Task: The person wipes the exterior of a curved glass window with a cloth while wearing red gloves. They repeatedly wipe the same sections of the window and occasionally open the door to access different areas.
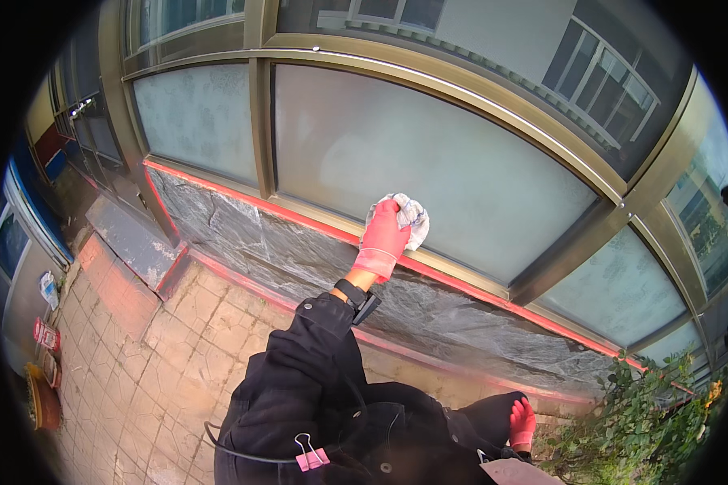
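Note:
My left hand (pixel 386 239), in a pink-red glove, is closed on a crumpled whitish cloth (pixel 417 223). The cloth lies against the lower edge of a large frosted glass panel (pixel 424 163), at its metal frame (pixel 479 271). A black strap with a dark device circles my left wrist. My right hand (pixel 522 421), in a matching glove, is low at the right beside my dark-clothed knee. Its fingers are slightly bent, and no object shows in them.
Below the panel runs a red-painted edge (pixel 315 225) over a grey stone-patterned wall (pixel 461 324). Leafy plants (pixel 655 412) grow at the lower right. A grey step (pixel 134 242) juts out at the left. Paving (pixel 176 376) lies below; a brown pot (pixel 45 397) stands far left.

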Motion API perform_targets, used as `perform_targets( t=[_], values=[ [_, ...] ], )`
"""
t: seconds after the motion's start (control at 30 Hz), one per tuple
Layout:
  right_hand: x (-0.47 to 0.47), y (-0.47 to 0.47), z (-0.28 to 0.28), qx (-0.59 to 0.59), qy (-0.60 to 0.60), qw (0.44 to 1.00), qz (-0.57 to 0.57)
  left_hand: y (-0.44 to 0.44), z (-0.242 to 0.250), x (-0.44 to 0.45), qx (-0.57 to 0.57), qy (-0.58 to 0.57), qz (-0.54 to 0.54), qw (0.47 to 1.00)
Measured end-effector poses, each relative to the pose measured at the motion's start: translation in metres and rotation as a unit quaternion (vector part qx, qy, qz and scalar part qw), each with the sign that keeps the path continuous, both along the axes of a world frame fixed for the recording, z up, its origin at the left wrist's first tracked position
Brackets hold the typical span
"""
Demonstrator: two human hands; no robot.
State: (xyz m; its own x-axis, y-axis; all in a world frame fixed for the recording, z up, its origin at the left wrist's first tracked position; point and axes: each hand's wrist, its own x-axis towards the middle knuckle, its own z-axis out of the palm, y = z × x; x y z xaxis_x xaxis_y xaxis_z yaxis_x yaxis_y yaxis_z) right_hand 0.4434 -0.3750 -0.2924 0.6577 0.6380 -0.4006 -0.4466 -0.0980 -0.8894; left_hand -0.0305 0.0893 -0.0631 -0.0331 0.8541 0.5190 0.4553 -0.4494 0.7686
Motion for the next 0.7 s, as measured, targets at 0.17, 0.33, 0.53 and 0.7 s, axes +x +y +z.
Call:
perform_targets(
  t=[0.17, 0.33, 0.53, 0.7],
  values=[
    [-0.004, -0.011, -0.001, -0.022, -0.011, 0.999, -0.048, 0.028, 0.076, -0.025, 0.246, -0.198, 0.089, 0.945],
    [-0.011, -0.010, 0.006, -0.018, -0.004, 0.999, -0.045, 0.110, 0.096, -0.118, 0.248, -0.095, 0.339, 0.902],
    [-0.009, 0.004, 0.008, -0.016, 0.000, 1.000, -0.019, 0.128, 0.039, -0.142, 0.170, -0.163, 0.320, 0.918],
    [-0.001, 0.010, 0.008, -0.054, -0.030, 0.998, 0.008, 0.094, 0.010, -0.044, 0.267, -0.077, 0.253, 0.927]
  ],
)
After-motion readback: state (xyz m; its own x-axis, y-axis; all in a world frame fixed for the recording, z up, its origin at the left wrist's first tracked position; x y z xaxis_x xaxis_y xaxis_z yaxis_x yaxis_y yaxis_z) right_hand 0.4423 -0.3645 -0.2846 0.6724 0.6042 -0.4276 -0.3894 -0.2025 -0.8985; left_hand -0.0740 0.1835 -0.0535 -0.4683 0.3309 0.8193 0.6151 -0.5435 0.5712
